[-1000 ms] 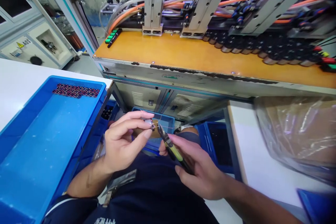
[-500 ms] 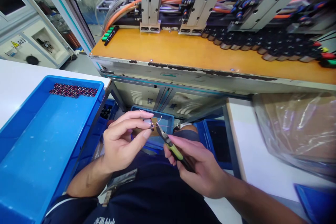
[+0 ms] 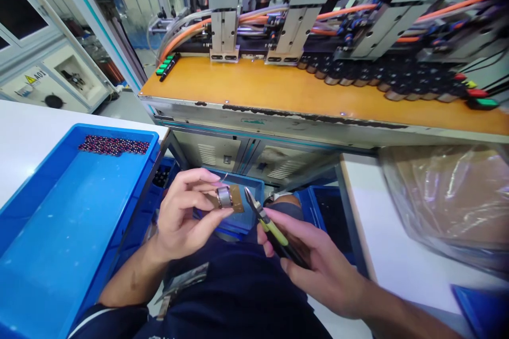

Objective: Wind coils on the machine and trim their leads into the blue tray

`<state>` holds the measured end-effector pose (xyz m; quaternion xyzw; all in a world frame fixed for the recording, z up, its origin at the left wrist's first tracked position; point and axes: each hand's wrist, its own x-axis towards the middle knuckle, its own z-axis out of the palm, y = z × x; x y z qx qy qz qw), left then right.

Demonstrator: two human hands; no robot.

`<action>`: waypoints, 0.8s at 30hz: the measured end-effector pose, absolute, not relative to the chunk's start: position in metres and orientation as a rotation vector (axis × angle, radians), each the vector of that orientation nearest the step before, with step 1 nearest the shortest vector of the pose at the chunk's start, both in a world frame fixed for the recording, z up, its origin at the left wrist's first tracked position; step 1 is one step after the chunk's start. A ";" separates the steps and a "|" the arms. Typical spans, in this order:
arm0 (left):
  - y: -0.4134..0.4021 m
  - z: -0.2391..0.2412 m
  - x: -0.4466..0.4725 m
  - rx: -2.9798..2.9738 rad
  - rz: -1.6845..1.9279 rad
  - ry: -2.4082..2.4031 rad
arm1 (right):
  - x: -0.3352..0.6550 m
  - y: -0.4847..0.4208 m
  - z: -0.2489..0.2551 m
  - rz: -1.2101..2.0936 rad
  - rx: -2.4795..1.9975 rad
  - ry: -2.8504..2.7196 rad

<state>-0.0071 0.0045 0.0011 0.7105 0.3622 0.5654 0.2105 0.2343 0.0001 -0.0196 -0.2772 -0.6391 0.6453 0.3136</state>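
- Orange desk (image 3: 222, 82) runs across the back of the head view, a metal machine (image 3: 225, 32) with orange hoses standing along it.
- Dark cylinders (image 3: 358, 77) sit in rows on its right side; a black marker (image 3: 169, 68) lies at its left end.
- White desk (image 3: 24, 122) at left bears a blue tray (image 3: 67, 222) with small reddish pieces (image 3: 113, 145) massed at its far end.
- At right, clear plastic wraps a brown box (image 3: 453, 196).
- Left hand (image 3: 186, 217): fingers grasp a small silvery part (image 3: 225, 197), held in the air above a lower blue bin (image 3: 257, 190).
- Right hand (image 3: 322, 259): fingers wrapped round green-and-black cutters (image 3: 272, 228), tips near the part, apart from it.
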 end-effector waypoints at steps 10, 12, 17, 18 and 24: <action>0.001 -0.006 -0.004 1.995 1.584 0.932 | 0.237 -0.003 -0.006 1.693 -0.631 -1.775; 0.000 -0.005 -0.004 1.981 1.582 0.942 | 0.235 -0.002 -0.006 1.693 -0.619 -1.776; -0.003 -0.004 -0.006 1.950 1.559 0.978 | 0.234 -0.003 -0.006 1.701 -0.585 -1.755; -0.003 -0.005 -0.006 1.945 1.552 0.985 | 0.234 -0.003 -0.005 1.707 -0.581 -1.750; -0.004 -0.005 -0.008 1.949 1.525 1.003 | 0.230 -0.003 -0.002 1.760 -0.599 -1.721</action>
